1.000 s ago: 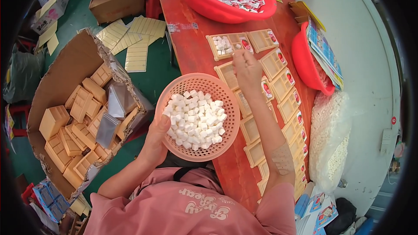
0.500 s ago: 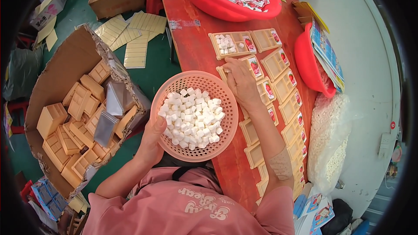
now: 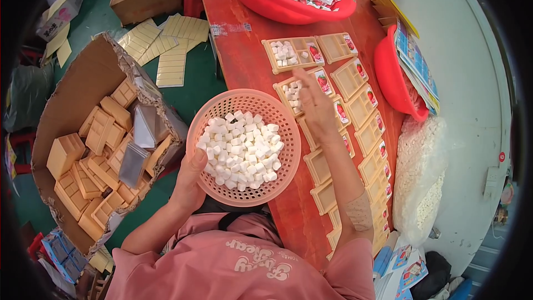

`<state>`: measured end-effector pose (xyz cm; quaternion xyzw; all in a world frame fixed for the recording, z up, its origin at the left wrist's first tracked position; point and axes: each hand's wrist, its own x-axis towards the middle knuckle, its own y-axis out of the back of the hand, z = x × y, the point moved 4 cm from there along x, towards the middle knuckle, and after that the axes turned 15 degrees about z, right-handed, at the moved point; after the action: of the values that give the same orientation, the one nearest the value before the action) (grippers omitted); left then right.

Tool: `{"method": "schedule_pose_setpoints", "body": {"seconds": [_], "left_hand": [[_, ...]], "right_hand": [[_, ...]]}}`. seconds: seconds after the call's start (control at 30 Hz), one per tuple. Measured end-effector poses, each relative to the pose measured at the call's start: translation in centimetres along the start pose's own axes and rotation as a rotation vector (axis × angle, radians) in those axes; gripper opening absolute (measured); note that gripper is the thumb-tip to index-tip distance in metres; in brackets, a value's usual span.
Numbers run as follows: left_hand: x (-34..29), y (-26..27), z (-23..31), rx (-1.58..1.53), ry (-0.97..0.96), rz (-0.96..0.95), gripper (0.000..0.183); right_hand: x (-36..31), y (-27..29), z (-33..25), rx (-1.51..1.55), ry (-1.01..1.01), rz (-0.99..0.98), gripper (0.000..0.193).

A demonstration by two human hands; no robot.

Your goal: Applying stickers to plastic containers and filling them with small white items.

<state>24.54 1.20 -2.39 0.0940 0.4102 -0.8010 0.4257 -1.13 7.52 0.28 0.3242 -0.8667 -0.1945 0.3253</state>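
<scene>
From here I see the left hand (image 3: 191, 180) gripping the basket (image 3: 295, 147) by its left rim, thumb inside; white cubes (image 3: 241, 150) lie heaped in it. The right hand (image 3: 316, 108) hangs over the left row of trays (image 3: 336, 50), fingers loosely bent; I can't tell whether they pinch a cube.

To do this well, I'd hold the basket level and close, and let cubes go low over the left compartment, so none hop the divider.

Counting: one basket, two red bowls (image 3: 291, 14), one bag (image 3: 419, 180) at right, one carton (image 3: 78, 89) at left. Two far trays show cubes on their left side; the farthest has one lone cube mid-tray. The trays stand in two rows, the near ones too crowded to count.
</scene>
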Motion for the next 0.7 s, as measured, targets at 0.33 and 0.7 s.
{"method": "schedule_pose_setpoints", "body": {"seconds": [0.33, 0.7], "left_hand": [[-0.2, -0.1, 0.1, 0.025, -0.014, 0.009, 0.073], [-2.0, -2.7, -0.8, 0.075, 0.095, -0.173, 0.064]], "right_hand": [[-0.8, 4.4, -0.9, -0.161, 0.088, 0.135, 0.020], [-8.2, -0.4, -12.8, -0.365, 0.235, -0.482, 0.077]]}}
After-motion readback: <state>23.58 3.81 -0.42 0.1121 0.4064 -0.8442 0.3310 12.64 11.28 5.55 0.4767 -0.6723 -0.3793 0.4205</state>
